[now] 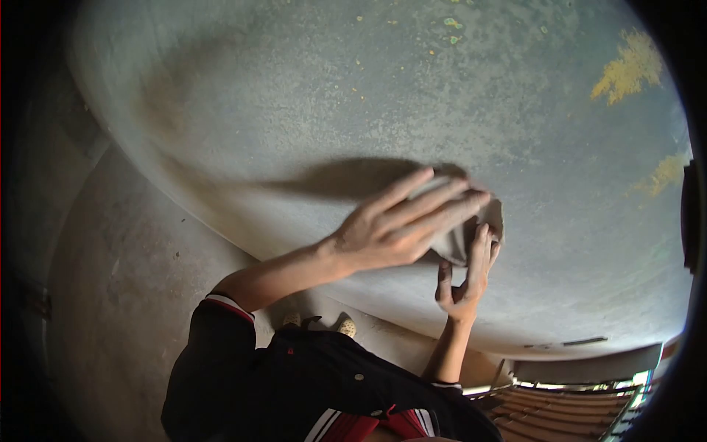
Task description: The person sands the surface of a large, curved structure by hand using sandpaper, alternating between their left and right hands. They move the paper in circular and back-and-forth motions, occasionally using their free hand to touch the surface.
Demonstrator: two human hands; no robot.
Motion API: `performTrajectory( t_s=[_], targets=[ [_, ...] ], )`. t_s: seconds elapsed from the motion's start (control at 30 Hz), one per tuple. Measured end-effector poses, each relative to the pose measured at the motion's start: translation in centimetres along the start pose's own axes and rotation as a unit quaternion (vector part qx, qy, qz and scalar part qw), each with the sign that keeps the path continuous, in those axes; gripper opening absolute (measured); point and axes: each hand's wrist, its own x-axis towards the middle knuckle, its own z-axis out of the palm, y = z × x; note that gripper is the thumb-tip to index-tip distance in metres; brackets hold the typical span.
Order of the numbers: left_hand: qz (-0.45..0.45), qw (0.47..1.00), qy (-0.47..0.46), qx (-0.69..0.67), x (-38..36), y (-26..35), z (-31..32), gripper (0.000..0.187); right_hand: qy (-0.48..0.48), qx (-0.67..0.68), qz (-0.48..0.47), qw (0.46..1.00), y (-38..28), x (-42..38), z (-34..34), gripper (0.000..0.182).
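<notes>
A grey piece with flat, angled sides (496, 212) is between my two hands, mostly covered by the fingers; its kind cannot be made out. My left hand (405, 228) lies across its near side with fingers stretched out and slightly blurred. Below and to the right, my right hand (471, 276) grips the piece, fingers up along its edge and thumb apart on the left. Both hands are close to a large grey surface (309, 96), which carries their dark shadow.
Yellow patches (627, 70) mark the grey surface at the right. A thin dark strip (585, 341) shows at lower right, above brown slats (552, 412). My feet (346, 325) stand on the concrete floor (162, 250) beside the surface's lower edge.
</notes>
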Motion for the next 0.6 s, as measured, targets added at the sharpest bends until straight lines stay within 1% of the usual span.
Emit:
performTrajectory(
  t_s=[0.03,0.07,0.1,0.13,0.17,0.2,0.23,0.27,0.3,0.33,0.37,0.43,0.5,0.6],
  targets=[
    [0.001,1.0,0.018,-0.011,0.3,-1.2,-0.7,0.03,0.045,0.074,0.006,0.996,1.2,-1.2,0.7,0.071],
    [-0.078,0.989,0.089,-0.092,1.6,-3.0,-1.6,0.033,0.124,0.03,-0.18,0.975,2.6,-0.6,2.0,0.084],
    [-0.045,0.996,0.079,-0.009,2.5,-5.8,-3.5,0.038,0.094,-0.027,-0.139,0.985,2.4,-1.3,1.9,0.088],
    [-0.038,0.995,0.08,0.034,3.0,-8.6,-4.8,0.044,0.075,-0.087,-0.136,0.984,2.1,-1.3,1.9,0.089],
    [-0.05,0.99,0.102,0.083,4.2,-10.4,-5.4,0.046,0.053,-0.145,-0.13,0.979,1.8,-1.0,2.0,0.09],
    [-0.059,0.982,0.124,0.132,4.8,-11.5,-5.4,0.048,0.062,-0.168,-0.137,0.974,1.7,-0.7,2.3,0.089],
    [-0.051,0.986,0.119,0.107,4.6,-11.5,-4.9,0.048,0.071,-0.19,-0.142,0.969,1.7,-0.4,2.7,0.087],
    [0.015,0.997,0.069,0.041,3.9,-11.0,-4.3,0.048,0.052,-0.222,-0.095,0.969,1.1,-0.2,2.7,0.085],
    [0.08,0.996,0.02,-0.027,3.0,-10.5,-3.4,0.048,0.054,-0.242,-0.081,0.965,0.8,0.1,2.9,0.084],
    [0.149,0.984,-0.002,-0.096,1.2,-9.2,-1.3,0.045,0.068,-0.247,-0.081,0.963,1.0,0.2,3.1,0.083],
    [0.149,0.981,-0.009,-0.126,1.3,-9.8,-1.0,0.045,0.078,-0.235,-0.089,0.965,1.4,0.2,3.3,0.083],
    [0.194,0.976,0.052,-0.082,2.2,-12.2,-0.3,0.042,0.088,-0.212,-0.046,0.972,0.9,0.5,3.5,0.08],
    [0.236,0.963,0.124,-0.032,3.4,-15.2,0.2,0.039,0.106,-0.199,-0.054,0.973,0.6,0.5,3.9,0.077],
    [0.282,0.925,0.247,0.057,4.0,-18.1,0.0,0.037,0.083,-0.215,-0.013,0.973,-0.6,0.3,4.3,0.075]
  ],
)
